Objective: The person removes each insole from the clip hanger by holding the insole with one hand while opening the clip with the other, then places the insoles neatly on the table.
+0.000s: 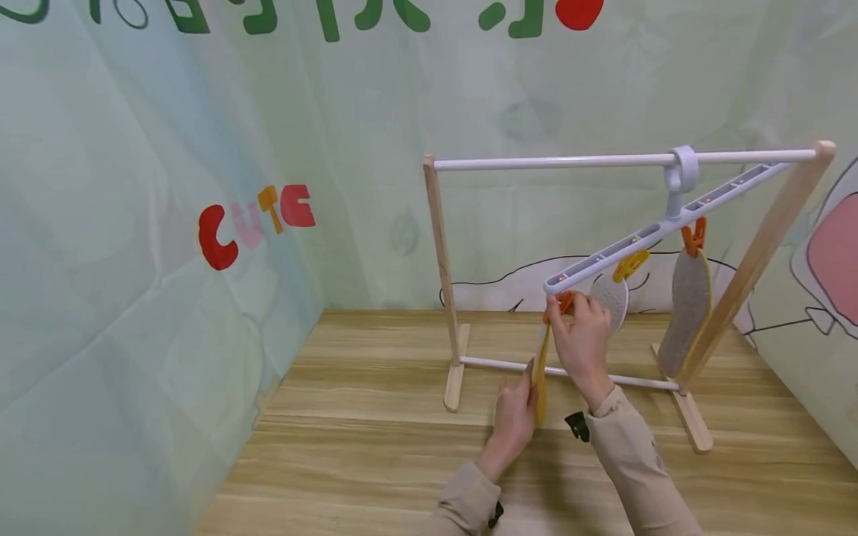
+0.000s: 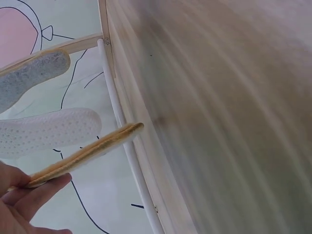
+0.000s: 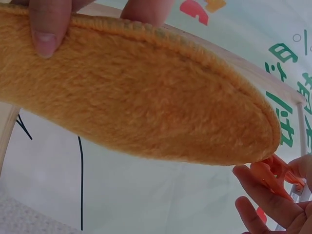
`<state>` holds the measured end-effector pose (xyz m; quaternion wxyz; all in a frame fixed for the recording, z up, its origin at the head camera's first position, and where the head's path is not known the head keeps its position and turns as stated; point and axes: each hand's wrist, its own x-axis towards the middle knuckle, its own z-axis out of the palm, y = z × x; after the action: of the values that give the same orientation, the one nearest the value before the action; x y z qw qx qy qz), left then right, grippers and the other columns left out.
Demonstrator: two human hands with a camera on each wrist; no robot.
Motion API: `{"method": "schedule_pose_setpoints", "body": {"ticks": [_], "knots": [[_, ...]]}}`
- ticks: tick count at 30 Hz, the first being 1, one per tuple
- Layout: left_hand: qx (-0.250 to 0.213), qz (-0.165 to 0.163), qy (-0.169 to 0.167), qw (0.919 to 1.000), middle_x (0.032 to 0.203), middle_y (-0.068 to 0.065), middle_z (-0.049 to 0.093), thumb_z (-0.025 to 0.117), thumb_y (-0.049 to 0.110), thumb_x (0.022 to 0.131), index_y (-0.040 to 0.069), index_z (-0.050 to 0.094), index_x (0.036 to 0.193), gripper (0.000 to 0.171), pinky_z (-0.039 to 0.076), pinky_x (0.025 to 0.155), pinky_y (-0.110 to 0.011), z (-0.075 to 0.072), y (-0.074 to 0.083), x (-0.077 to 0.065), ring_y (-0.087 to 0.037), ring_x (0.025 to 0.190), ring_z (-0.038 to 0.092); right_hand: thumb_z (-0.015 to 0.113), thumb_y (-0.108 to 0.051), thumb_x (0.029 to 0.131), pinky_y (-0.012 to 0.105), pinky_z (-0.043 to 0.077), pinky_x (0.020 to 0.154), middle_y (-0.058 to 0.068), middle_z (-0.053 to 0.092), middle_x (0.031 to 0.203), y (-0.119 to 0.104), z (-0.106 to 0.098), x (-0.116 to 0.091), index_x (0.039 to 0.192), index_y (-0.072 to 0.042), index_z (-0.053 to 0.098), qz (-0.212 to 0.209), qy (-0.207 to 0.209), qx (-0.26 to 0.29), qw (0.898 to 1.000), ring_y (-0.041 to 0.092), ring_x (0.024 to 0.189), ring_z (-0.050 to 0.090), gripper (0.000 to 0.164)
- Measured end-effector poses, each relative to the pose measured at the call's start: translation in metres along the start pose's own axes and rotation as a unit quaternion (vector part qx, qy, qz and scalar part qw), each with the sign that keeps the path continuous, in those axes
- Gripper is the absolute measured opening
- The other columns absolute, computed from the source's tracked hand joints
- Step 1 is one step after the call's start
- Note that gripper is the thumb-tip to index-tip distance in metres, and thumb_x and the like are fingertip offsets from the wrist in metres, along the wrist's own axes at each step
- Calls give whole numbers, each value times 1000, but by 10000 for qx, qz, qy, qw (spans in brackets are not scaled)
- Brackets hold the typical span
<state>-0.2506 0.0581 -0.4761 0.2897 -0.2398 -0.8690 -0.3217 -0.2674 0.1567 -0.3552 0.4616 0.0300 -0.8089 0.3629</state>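
Note:
My left hand [image 1: 515, 412] holds a yellow fuzzy insole [image 3: 146, 92] between thumb and fingers, seen edge-on in the left wrist view. At the insole's upper end, my right hand [image 1: 582, 342] pinches an orange clothespin [image 3: 273, 175] just under the near end of a pale clip hanger [image 1: 603, 257]. The clothespin meets the insole's tip; whether it grips it is hard to tell. Behind my right hand a white dotted insole [image 2: 53, 131] hangs from a yellow clothespin [image 1: 630, 264]. Farther right, a grey insole [image 1: 685, 313] hangs from another orange clothespin [image 1: 695, 237].
The hanger's hook loops over the white top rod [image 1: 550, 162] of a wooden-sided rack [image 1: 442, 260]. A lower rod [image 1: 496, 364] joins the rack's feet on the wood-grain table [image 1: 348, 432]. Printed cloth [image 1: 375, 149] stands behind and at both sides.

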Motion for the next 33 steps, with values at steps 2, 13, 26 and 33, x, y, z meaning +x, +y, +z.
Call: {"method": "schedule_pose_setpoints", "body": {"ticks": [2, 13, 26, 33], "knots": [[11, 6, 35, 10000, 62, -8, 64, 54, 3, 83, 0, 51, 121, 38, 43, 89, -51, -1, -1, -1, -21, 64, 66, 60, -18, 84, 43, 31, 69, 23, 63, 72, 0, 0, 0, 75, 4, 57, -1, 6, -2, 10000, 36, 73, 50, 24], [-184, 54, 200, 9996, 70, -9, 68, 54, 3, 82, 1, 52, 118, 36, 43, 90, -49, -5, -2, -4, -17, 70, 67, 60, -21, 84, 46, 35, 73, 23, 64, 76, 0, 0, -1, 78, 4, 58, 248, -192, 13, 9995, 37, 74, 50, 26], [-399, -145, 291, 9987, 78, -9, 70, 55, 2, 82, 2, 56, 112, 30, 45, 88, -48, -11, -6, -8, -16, 72, 67, 62, -21, 83, 46, 37, 70, 24, 65, 77, -1, 4, 1, 80, 6, 59, 134, -56, 121, 9998, 39, 74, 53, 27], [-450, -130, 398, 9981, 69, -8, 68, 54, 2, 83, 0, 57, 104, 21, 46, 84, -48, -17, -6, -9, -16, 67, 66, 61, -23, 84, 43, 40, 64, 23, 64, 76, -2, 6, 2, 83, 8, 57, 254, -159, 118, 9995, 36, 75, 55, 31]]}}
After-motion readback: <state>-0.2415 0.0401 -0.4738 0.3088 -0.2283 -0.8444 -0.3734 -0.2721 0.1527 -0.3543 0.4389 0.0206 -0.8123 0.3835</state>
